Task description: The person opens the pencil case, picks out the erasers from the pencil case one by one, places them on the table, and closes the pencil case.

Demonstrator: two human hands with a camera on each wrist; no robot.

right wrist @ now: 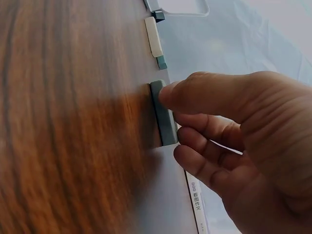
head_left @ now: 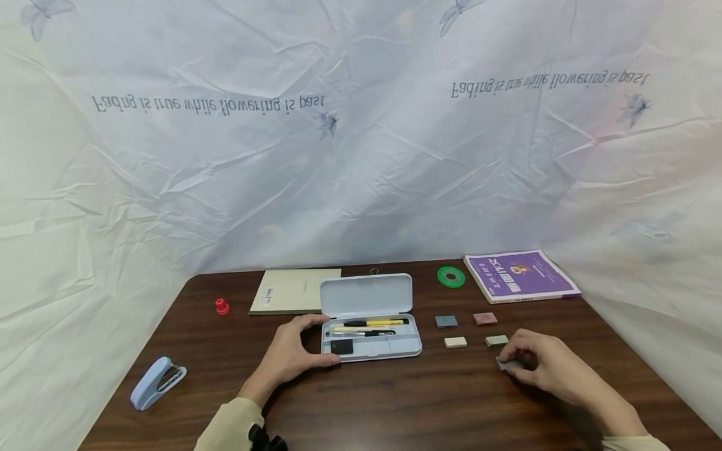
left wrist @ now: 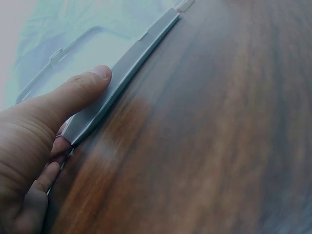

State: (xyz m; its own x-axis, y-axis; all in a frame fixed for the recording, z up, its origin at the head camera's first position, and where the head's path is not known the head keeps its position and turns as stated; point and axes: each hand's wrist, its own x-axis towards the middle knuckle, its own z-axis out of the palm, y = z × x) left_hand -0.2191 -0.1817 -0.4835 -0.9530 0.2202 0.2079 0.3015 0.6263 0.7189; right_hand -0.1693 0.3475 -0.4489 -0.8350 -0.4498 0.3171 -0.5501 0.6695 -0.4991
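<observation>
A pale blue pencil case [head_left: 372, 358] lies with its lid raised on the table. Inside are a yellow pen [head_left: 389, 322], other pens and a black eraser [head_left: 341, 346] in the front left compartment. My left hand [head_left: 290, 351] holds the case's left end, its thumb [left wrist: 90, 87] on the front wall. Over on the right, my right hand [head_left: 544, 363] pinches a dark grey eraser [right wrist: 164, 114] at the tabletop. Close by lie a pale green eraser [head_left: 496, 341], a white eraser [head_left: 455, 342], a pink eraser [head_left: 485, 319] and a blue-grey eraser [head_left: 446, 321].
A light blue stapler [head_left: 155, 383] and a red cap-like object [head_left: 222, 306] are on the left. Behind the case lies a cream notebook [head_left: 293, 289]. Green tape [head_left: 451, 277] and a purple book [head_left: 521, 275] lie at the back right, before a hanging cloth [head_left: 361, 156].
</observation>
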